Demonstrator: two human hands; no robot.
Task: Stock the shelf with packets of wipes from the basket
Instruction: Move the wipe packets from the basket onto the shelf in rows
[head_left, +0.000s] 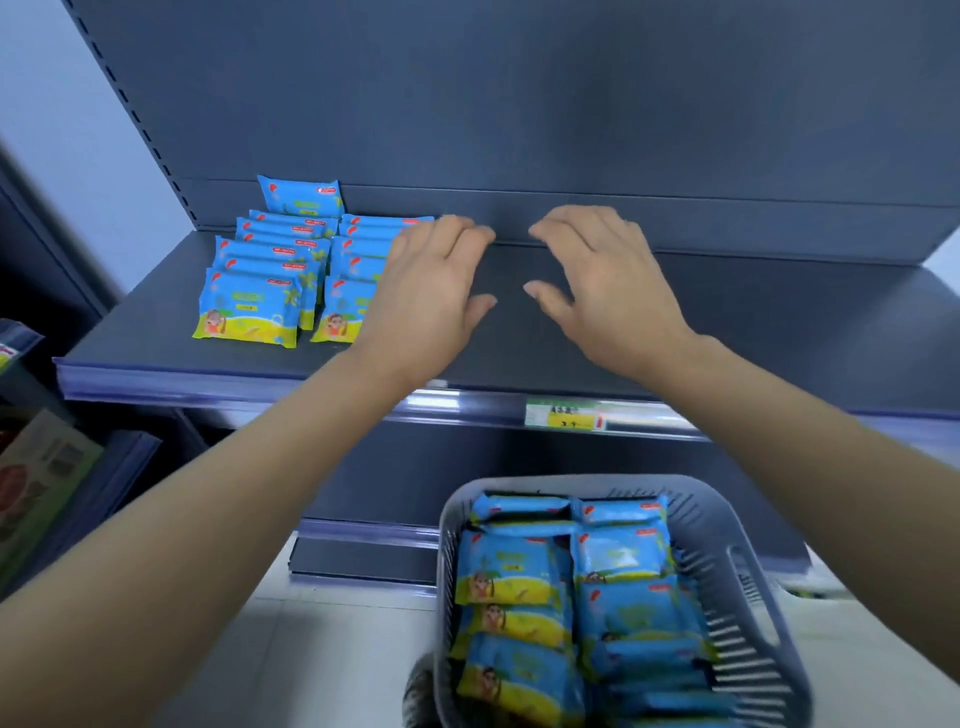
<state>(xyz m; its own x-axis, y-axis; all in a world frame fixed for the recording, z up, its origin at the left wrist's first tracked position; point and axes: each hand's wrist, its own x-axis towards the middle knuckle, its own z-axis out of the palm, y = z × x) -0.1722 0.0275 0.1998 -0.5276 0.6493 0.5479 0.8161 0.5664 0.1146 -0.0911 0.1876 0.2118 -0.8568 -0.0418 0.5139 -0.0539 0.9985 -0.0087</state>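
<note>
Nearest me, at the right, the basket (693, 512) sits full of wipe packets (511, 569); beyond it my left grip (431, 291) and right grip (608, 286) hover released, fingers loose, holding nothing, over the shelf (779, 322). Far left on it, stocked packets (249, 306) sit in two rows; the left grip overlaps the right row.

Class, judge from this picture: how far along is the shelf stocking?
Done: two rows of blue-and-yellow plastic wipe packets stand at the left of the dark grey metal shelf. In hand: nothing; the left hand and right hand are open and empty above it. Left: the grey slotted plastic basket holds many more.
</note>
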